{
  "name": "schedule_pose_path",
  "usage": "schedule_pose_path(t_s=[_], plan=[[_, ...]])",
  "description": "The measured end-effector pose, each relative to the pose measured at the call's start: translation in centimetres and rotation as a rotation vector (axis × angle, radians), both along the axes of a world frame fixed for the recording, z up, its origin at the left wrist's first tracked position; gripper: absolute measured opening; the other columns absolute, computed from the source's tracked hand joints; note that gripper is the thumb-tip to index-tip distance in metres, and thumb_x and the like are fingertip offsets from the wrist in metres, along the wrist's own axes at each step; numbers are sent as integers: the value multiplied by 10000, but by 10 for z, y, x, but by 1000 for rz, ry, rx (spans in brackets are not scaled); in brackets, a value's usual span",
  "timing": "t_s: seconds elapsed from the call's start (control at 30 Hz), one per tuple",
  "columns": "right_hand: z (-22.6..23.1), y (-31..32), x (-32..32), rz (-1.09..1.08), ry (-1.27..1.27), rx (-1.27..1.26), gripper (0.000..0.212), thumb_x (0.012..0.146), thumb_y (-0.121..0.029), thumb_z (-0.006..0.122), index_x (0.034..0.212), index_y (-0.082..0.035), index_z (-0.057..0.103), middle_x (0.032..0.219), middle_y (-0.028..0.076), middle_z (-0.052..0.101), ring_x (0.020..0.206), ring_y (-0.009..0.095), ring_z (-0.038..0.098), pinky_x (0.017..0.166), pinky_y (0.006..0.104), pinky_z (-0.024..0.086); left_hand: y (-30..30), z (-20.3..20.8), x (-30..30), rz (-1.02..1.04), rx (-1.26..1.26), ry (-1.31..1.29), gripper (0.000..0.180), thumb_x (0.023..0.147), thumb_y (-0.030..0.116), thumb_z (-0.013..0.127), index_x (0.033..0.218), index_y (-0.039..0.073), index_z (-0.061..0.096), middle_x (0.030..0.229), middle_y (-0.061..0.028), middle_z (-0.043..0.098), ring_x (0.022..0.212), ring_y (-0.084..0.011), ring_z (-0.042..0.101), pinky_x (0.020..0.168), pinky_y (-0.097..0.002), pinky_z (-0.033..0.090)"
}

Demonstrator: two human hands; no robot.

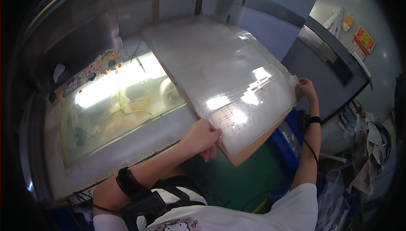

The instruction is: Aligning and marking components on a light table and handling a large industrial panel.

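Shiny clear film (203, 66), atop brown bd. (248, 149), is pinched at near edge by L hand (203, 139), R edge by R hand (306, 90).

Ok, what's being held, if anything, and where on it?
The glossy sheet, apparently pinched at its margins: left hand on the left edge by the near corner, right hand at the right-hand corner.

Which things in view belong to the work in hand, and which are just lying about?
In hand, apparently:
- glossy sheet, left hand and right hand at its edges
- brown board beneath

Lying about, apparently:
- small orange and white pieces
- blue bin
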State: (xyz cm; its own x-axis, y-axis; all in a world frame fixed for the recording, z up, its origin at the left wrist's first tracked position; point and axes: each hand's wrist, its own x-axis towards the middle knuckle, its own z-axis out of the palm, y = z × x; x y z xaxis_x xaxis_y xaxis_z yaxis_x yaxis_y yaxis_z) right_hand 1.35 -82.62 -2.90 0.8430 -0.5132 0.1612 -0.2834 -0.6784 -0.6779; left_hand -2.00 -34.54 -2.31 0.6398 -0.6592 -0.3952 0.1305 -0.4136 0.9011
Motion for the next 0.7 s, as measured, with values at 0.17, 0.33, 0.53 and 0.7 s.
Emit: schedule_pose_path(t_s=[0.17, 0.33, 0.53, 0.7], plan=[[-24, -1, -26, -216, -290, -1016, 324, 737, -240, 618, 951, 2, 583, 924, 142, 598, 833, 305, 566, 772, 395, 428, 48, 21, -13, 0, 234, 44, 495, 844, 371, 451, 630, -59, 572, 482, -110, 556, 347, -151, 511, 369, -249, 425], [-62, 120, -140, -16, -300, -30, 178, 841, -149, 508, 792, 17, 553, 696, 58, 561, 640, 118, 504, 601, 259, 404, 195, -15, -96, 422, 215, 340, 454, 873, 356, 413, 793, -32, 634, 573, -81, 599, 489, -130, 563, 462, -215, 441], [-219, 340, -283, -500, 920, 1231, 263, 848, -261, 509, 1006, -54, 553, 978, 95, 558, 861, 164, 528, 718, 282, 423, 289, -175, -301, 1407, 429, 719, 438, 865, 391, 405, 977, 1, 567, 884, -126, 613, 830, -179, 584, 721, -312, 455], [-278, 386, -284, -406, 911, 1325, 262, 847, -257, 511, 1001, -51, 556, 963, 97, 561, 844, 166, 530, 705, 281, 426, 253, -253, -445, 1898, 266, 1172, 446, 865, 398, 396, 1002, 2, 548, 912, -130, 602, 852, -187, 575, 738, -323, 446]])
